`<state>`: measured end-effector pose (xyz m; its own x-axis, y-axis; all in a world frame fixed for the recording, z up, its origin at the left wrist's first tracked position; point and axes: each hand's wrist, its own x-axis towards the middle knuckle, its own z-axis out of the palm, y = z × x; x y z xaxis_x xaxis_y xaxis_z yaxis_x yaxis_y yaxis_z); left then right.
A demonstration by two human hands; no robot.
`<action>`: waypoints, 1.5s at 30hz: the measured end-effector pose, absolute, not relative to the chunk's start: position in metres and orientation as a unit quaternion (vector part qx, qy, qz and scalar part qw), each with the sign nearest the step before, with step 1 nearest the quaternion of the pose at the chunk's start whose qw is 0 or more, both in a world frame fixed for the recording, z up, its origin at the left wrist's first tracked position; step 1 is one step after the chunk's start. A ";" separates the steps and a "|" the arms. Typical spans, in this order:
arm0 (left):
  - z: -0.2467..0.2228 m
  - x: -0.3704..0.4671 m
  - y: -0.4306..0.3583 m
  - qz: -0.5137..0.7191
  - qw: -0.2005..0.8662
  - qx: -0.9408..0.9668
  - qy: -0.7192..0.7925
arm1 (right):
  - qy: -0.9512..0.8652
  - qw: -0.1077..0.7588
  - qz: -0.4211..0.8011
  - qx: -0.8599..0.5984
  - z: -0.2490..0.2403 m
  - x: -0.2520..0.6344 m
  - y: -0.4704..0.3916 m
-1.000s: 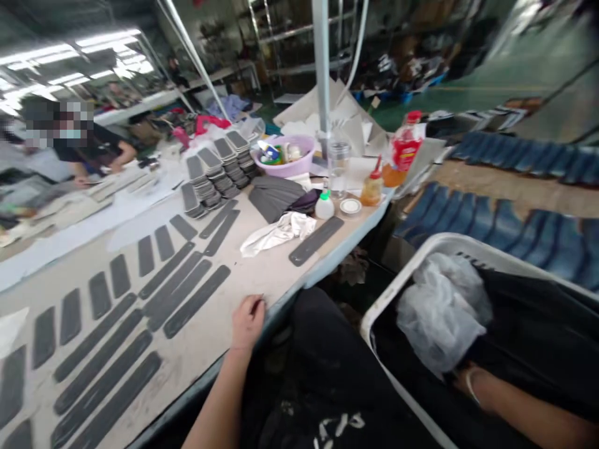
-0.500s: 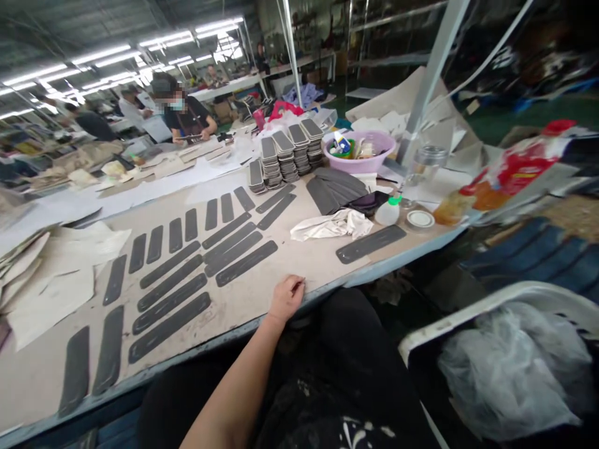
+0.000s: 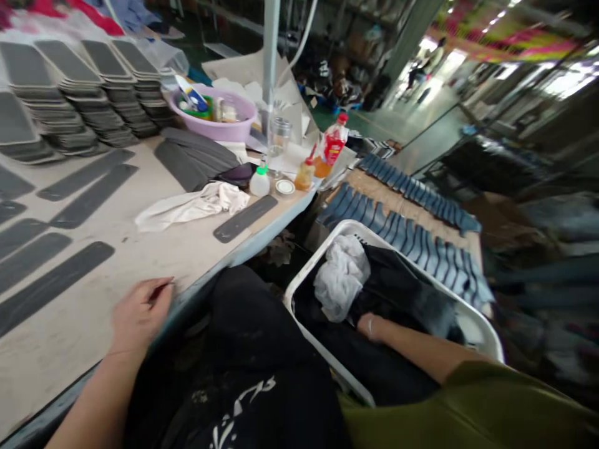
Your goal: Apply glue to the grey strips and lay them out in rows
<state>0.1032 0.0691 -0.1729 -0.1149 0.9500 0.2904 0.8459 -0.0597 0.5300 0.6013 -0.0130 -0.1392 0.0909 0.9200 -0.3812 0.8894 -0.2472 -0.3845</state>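
Observation:
My left hand [image 3: 143, 312] rests on the table's near edge with its fingers curled closed; whether anything sits inside them is hidden. Nearest to it on the tabletop lie long dark grey strips with rounded ends, one strip [image 3: 56, 284] just beyond the hand. My right hand [image 3: 372, 327] reaches down into a white plastic basket [image 3: 299, 284] at my right side. Its fingers are hidden against black material [image 3: 397, 274] in the basket. Beside that hand is a crumpled, translucent plastic bag [image 3: 341, 277].
Stacked grey pieces [image 3: 79, 106] stand at the back left. A purple basin [image 3: 215, 128] holds small items. Along the table's edge are a white cloth [image 3: 196, 206], a green-capped bottle [image 3: 259, 181], a jar [image 3: 279, 137] and a red-labelled bottle [image 3: 333, 146]. Blue denim pieces [image 3: 397, 231] lie beyond the basket.
The view has swung to the right. My right hand has come into sight inside the basket, and the plastic bag there looks more bunched up. My left hand stays at the table edge.

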 end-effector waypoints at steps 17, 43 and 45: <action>-0.156 0.120 0.071 0.395 0.197 0.555 0.705 | -0.587 0.195 0.364 -0.696 -0.070 0.607 -0.002; -0.146 0.363 0.035 0.489 0.654 0.273 0.509 | -0.578 0.325 0.276 -0.696 -0.116 0.580 -0.011; -0.136 0.358 0.047 0.461 0.659 0.314 0.504 | -0.589 0.339 0.263 -0.685 -0.090 0.592 0.001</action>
